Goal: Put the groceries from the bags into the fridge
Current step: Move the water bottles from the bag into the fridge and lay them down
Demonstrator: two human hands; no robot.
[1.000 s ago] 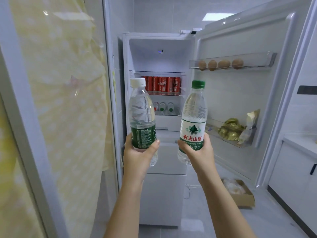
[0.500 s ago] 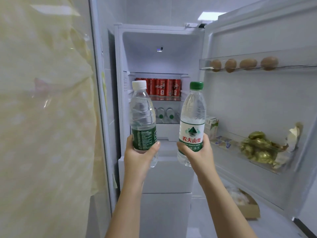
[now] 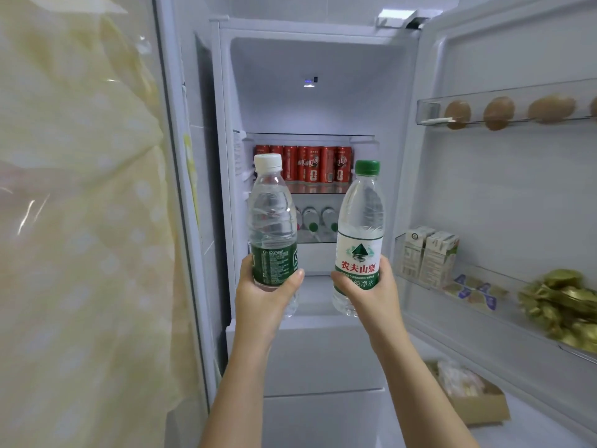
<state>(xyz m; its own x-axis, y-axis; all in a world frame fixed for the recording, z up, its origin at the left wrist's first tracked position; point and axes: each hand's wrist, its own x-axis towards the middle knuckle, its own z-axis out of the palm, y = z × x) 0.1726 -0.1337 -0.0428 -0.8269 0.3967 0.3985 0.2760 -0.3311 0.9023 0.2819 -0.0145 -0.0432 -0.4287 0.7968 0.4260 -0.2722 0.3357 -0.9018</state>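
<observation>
- The left hand [image 3: 265,295] grasps a white-capped water bottle [image 3: 272,221] round its lower part, thumb across the dark green label, and holds it upright in front of the open fridge [image 3: 323,98].
- The right hand [image 3: 371,294] is wrapped round the lower part of a green-capped water bottle [image 3: 361,221], also upright, just beside the other bottle but not touching it.
- Both bottles are outside the fridge, level with its middle shelves.
- The green-capped bottle's white label shows a green mountain logo, red characters "农夫山泉", and "DRINKING WATER" in small print; the line below is partly hidden by the fingers.
- The other bottle's label carries pale lettering that seems to read "C'estbon"; the small print is unreadable.
- Behind them, red cans [image 3: 310,163] with white Chinese writing stand in a row on a shelf; green-capped bottles [image 3: 318,219] lie on the shelf beneath.
- The door's racks hold eggs [image 3: 497,112], small cartons [image 3: 428,253] and gold-wrapped pieces [image 3: 562,302].
</observation>
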